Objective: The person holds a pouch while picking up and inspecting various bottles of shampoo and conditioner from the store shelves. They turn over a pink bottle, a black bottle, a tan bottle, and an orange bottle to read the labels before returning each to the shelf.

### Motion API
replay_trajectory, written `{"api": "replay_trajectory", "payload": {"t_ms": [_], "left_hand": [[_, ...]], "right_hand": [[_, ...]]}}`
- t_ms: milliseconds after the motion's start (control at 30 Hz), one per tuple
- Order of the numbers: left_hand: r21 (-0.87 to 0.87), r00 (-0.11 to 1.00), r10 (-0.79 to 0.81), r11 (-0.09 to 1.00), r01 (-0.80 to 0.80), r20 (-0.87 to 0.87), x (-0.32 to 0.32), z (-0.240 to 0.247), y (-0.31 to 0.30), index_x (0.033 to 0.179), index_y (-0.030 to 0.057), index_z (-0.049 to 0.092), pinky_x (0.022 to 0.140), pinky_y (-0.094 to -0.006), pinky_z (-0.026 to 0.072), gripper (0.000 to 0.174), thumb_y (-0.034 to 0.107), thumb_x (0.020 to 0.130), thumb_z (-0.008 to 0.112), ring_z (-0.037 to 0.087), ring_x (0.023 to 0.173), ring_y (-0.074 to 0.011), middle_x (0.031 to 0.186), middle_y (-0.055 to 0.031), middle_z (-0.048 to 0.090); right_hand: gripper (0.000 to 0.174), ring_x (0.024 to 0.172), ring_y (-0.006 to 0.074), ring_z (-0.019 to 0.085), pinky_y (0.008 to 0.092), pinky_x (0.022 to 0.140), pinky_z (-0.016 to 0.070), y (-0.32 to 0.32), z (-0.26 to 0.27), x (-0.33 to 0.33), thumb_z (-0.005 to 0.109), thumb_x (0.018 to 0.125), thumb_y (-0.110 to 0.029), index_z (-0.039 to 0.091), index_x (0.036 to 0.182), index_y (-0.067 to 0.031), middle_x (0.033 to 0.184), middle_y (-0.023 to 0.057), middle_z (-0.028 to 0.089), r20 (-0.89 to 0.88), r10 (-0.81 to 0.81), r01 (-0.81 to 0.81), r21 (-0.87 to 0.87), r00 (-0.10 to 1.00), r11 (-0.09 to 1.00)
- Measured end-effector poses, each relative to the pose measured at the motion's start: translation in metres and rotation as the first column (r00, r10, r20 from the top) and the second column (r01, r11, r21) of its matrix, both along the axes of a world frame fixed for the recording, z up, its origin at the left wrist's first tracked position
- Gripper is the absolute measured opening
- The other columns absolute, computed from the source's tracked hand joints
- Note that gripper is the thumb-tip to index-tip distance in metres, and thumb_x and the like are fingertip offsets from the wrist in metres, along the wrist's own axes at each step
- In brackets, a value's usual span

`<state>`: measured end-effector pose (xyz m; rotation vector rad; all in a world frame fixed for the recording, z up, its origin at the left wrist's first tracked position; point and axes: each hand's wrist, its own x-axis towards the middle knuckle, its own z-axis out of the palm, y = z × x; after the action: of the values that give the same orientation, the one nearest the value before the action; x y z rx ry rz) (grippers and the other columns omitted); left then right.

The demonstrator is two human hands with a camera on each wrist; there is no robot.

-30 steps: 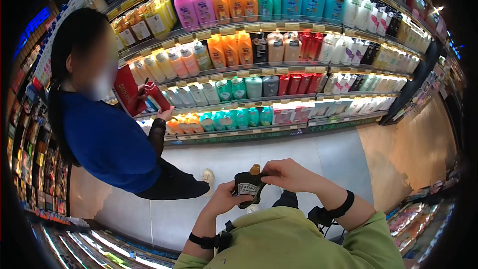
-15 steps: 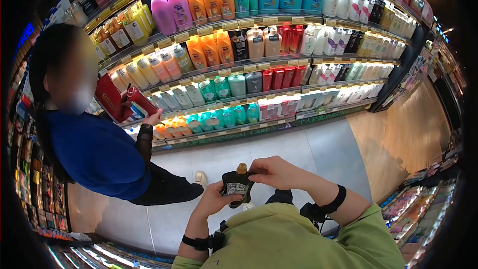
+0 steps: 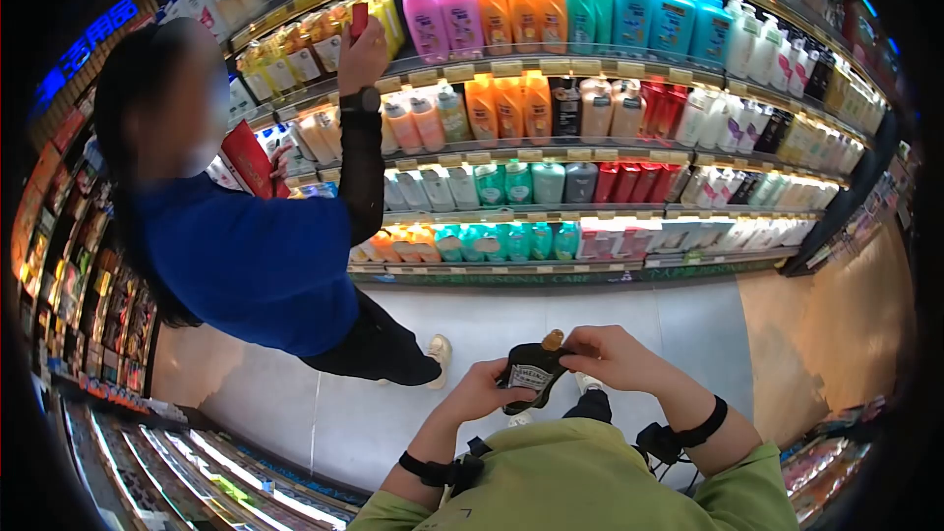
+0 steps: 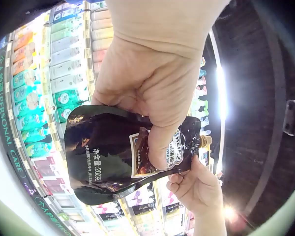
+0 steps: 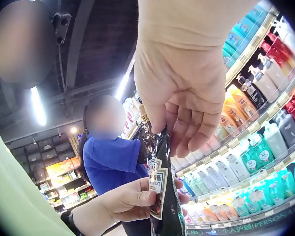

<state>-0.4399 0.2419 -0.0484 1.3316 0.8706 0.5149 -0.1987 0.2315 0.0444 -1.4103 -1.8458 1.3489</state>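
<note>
A black Heinz pouch with a gold cap is held in front of the green shirt. The left hand grips its side, thumb across the label, as the left wrist view shows with the hand over the pouch. At the corner beside the cap, the right hand pinches the pouch between thumb and fingers. In the right wrist view the right hand is at the top of the upright pouch, just by the cap.
A person in a blue top stands at the left, one arm raised with a small red item, a red box in the other hand. Shelves of bottles curve across the front. More shelving runs along the lower left.
The other person has raised one arm with a red item that was held low beside the red box. Both hands keep their hold on the pouch; the head view has shifted.
</note>
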Motion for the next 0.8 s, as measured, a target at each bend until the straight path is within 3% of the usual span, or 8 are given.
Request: {"api": "replay_trajectory", "payload": {"t_ms": [333,433,567,633,800], "left_hand": [[0.025,0.999,0.015,1.000,-0.014,-0.048,-0.002,-0.003,-0.001,0.108,0.0029,0.063,0.074,-0.0271,0.0491,0.038,0.014,0.074,0.077,0.060,0.082,-0.0102,0.092,-0.0041,0.067],[-0.008,0.999,0.012,1.000,-0.012,-0.047,-0.001,0.002,-0.003,0.109,0.0034,0.063,0.075,-0.0272,0.0487,0.039,0.014,0.074,0.077,0.060,0.083,-0.0103,0.092,-0.0039,0.067],[-0.022,1.000,0.013,1.000,-0.013,-0.020,0.001,0.002,-0.004,0.109,0.0032,0.063,0.075,-0.0261,0.0481,0.039,0.012,0.074,0.077,0.059,0.084,-0.0099,0.093,-0.0029,0.067],[-0.020,1.000,0.007,1.000,-0.007,-0.002,0.001,0.001,-0.004,0.108,0.0027,0.064,0.073,-0.0258,0.0482,0.038,0.011,0.074,0.077,0.059,0.082,-0.0096,0.092,-0.0028,0.067],[-0.026,1.000,0.015,1.000,-0.016,-0.013,0.001,-0.002,-0.006,0.106,0.0021,0.064,0.070,-0.0258,0.0484,0.036,0.009,0.073,0.078,0.059,0.080,-0.0095,0.091,-0.0030,0.067]], "right_hand": [[0.023,0.066,0.0158,0.057,0.0309,0.062,0.0455,0.001,-0.010,-0.001,0.063,0.085,-0.019,0.060,0.095,0.0021,0.072,0.0102,0.062,-0.065,-0.018,0.017,-0.028,0.998,0.999],[0.020,0.065,0.0087,0.050,0.0266,0.060,0.0441,-0.001,-0.005,-0.002,0.064,0.087,-0.015,0.059,0.094,0.0023,0.070,0.0035,0.058,-0.047,-0.011,0.009,-0.035,0.999,0.999],[0.019,0.063,0.0113,0.049,0.0277,0.059,0.0430,-0.003,0.004,-0.003,0.064,0.086,-0.016,0.059,0.093,0.0010,0.069,0.0063,0.058,-0.003,-0.011,0.011,0.004,1.000,1.000],[0.021,0.062,0.0211,0.057,0.0324,0.060,0.0453,-0.003,-0.002,-0.001,0.063,0.086,-0.019,0.059,0.094,0.0006,0.071,0.0122,0.062,-0.014,0.026,-0.025,0.048,1.000,0.999],[0.021,0.064,0.0227,0.060,0.0330,0.060,0.0460,-0.006,-0.003,0.000,0.062,0.086,-0.018,0.059,0.095,0.0004,0.073,0.0137,0.063,-0.023,0.024,-0.022,0.079,0.999,0.997]]}}
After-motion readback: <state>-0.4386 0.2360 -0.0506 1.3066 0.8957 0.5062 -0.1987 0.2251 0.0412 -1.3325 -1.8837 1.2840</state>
